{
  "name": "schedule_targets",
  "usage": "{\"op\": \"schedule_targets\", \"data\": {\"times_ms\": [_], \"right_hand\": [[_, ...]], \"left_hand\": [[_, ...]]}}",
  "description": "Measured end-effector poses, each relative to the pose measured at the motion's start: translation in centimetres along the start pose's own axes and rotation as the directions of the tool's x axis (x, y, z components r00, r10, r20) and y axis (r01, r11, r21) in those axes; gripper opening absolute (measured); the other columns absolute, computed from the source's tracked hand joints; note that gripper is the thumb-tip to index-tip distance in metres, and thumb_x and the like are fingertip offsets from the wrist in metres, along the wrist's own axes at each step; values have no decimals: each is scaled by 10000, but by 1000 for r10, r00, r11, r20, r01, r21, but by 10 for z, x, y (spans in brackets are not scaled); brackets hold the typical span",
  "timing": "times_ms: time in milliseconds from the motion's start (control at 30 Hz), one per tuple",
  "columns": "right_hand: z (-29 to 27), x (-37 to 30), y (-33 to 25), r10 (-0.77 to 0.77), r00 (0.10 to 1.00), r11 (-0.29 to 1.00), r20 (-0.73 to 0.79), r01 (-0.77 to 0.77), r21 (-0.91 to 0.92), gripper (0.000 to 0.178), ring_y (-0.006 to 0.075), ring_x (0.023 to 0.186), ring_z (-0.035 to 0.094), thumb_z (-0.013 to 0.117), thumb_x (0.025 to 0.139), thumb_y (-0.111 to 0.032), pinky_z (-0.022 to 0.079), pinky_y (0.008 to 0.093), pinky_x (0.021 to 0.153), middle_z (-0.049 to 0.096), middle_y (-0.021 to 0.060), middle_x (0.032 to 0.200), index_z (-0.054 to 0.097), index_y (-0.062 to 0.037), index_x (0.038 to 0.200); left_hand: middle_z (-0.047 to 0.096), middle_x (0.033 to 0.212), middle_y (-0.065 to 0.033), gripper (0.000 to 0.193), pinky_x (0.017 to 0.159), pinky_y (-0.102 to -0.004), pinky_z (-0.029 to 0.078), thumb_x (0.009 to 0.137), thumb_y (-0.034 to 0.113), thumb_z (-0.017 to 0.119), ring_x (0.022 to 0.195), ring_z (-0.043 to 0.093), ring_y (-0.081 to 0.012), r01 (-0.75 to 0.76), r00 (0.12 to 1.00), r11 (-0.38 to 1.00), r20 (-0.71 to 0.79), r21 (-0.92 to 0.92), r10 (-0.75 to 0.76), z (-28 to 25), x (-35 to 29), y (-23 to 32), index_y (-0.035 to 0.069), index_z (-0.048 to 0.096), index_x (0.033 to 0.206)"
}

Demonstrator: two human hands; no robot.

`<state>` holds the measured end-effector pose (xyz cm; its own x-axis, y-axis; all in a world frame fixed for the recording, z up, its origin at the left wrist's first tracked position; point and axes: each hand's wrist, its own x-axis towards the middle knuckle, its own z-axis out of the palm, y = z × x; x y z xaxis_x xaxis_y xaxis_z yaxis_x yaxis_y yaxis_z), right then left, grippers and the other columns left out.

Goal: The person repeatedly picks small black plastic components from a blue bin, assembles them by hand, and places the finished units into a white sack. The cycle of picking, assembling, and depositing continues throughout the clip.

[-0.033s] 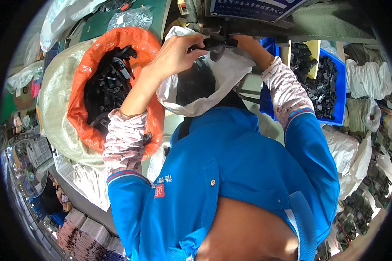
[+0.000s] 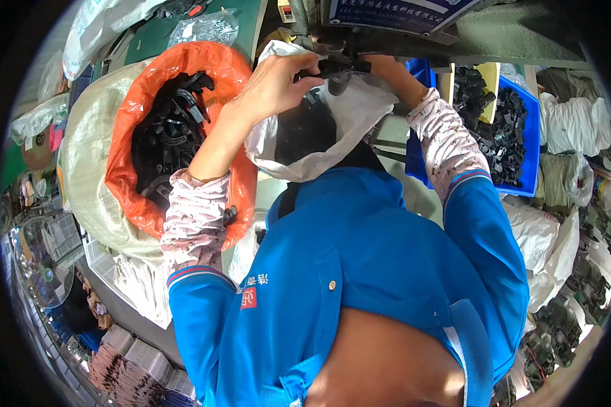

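My left hand (image 2: 278,83) is closed, thumb and fingers pinching the end of a dark plastic part (image 2: 330,68). That part lies across the machine's tool area, above the mouth of a white bag (image 2: 363,117) with dark contents. At the part's other side is my right hand (image 2: 385,72); its fingers are hidden under the machine and behind the part, so whether it grips anything does not show. Left of my left forearm stands an orange plastic bag (image 2: 130,122) full of black plastic parts (image 2: 176,125).
A machine with a dark blue sign plate (image 2: 394,15) hangs over my hands. To the right, a blue bin (image 2: 533,136) holds small black parts and a yellow divider (image 2: 487,91). A pale woven sack (image 2: 85,146) surrounds the orange bag. A fan (image 2: 46,261) stands far left.
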<state>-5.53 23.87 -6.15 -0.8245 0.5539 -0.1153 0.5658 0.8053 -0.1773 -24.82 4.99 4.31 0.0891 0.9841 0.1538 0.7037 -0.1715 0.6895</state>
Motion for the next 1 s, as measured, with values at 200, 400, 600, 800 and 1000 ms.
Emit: {"op": "schedule_targets", "data": {"times_ms": [200,400,600,800,1000], "right_hand": [[69,27,53,197,972,979,-128,-203,-31,404,383,1131,570,595,831,-279,431,490,978,594,195,1235,615,-112,1198],[73,35,44,267,923,962,-277,-272,21,351,394,1024,622,573,868,-329,498,481,878,639,186,1144,629,-130,1152],[57,19,39,152,862,988,-483,-152,40,428,428,993,626,528,919,-415,499,499,849,646,241,1071,616,-50,1124],[31,5,15,406,868,904,-286,-335,266,277,448,912,607,589,798,-139,503,498,822,662,210,1007,663,-82,1058],[-18,-48,-39,441,897,44,29,-54,998,182,167,716,654,655,891,-124,535,300,660,686,57,837,690,-1,1021]], "left_hand": [[657,821,-167,202,647,-350,510,825,173,722,702,644,-268,-55,996,998,-73,-9,54,11,0,-3,35,670,962],[689,963,-150,342,692,-388,533,835,194,714,805,680,-324,-328,831,871,-327,365,450,23,-44,-26,59,594,1126],[670,1077,-190,357,835,-469,509,876,260,656,968,653,-389,690,635,721,-528,61,-563,-20,-116,-136,41,540,1133],[526,1210,-173,698,865,-461,529,766,158,731,1152,535,-389,576,711,419,-177,702,-681,-24,-135,-200,269,416,1380],[606,1082,-81,159,828,-372,508,851,157,570,1081,564,-256,158,916,330,-13,931,-400,-35,-149,-214,157,701,941]]}}
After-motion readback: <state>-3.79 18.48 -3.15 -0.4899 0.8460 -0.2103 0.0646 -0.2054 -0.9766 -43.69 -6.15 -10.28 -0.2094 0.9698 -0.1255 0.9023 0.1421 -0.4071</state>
